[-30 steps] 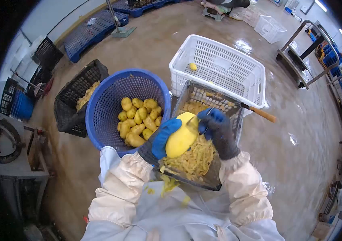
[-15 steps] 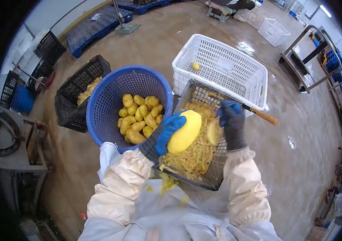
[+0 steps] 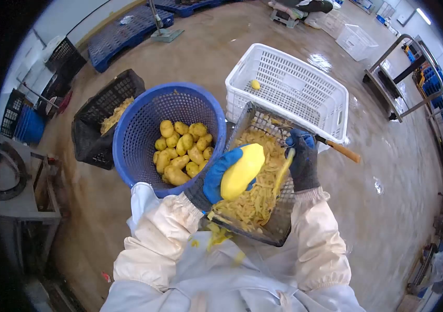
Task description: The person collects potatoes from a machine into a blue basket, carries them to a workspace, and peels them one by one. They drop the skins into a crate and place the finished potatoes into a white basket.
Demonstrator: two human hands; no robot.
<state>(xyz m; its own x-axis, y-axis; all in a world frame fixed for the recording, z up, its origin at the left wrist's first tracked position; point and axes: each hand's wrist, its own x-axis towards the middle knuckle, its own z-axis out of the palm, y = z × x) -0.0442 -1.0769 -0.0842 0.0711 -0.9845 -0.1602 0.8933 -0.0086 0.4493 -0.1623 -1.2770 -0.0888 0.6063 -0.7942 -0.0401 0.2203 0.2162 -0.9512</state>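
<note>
My left hand (image 3: 216, 182), in a blue and dark grey glove, grips a large peeled yellow potato (image 3: 242, 170) above the black crate (image 3: 279, 236) of peelings. My right hand (image 3: 302, 158), gloved alike, is closed over the crate's right side. A long strip of peel (image 3: 284, 171) hangs by its fingers; whatever tool it holds is hidden. Beside that hand, a tool with a wooden handle (image 3: 345, 152) lies across the crate's edge. Loose peelings (image 3: 255, 208) fill much of the crate. Unpeeled potatoes (image 3: 182, 148) sit in the blue basket (image 3: 128, 122) to the left.
A white crate (image 3: 331, 99) behind the black one holds one small peeled potato (image 3: 255, 85). Another black crate (image 3: 94, 117) with peelings stands far left. There is a metal stand (image 3: 29, 208) at left, a trolley (image 3: 403, 78) at right and blue pallets (image 3: 122, 41) behind.
The potato in my left hand has shifted slightly right and stands more upright. My right hand has moved a little; the peel strip beside it now hangs more upright and further right.
</note>
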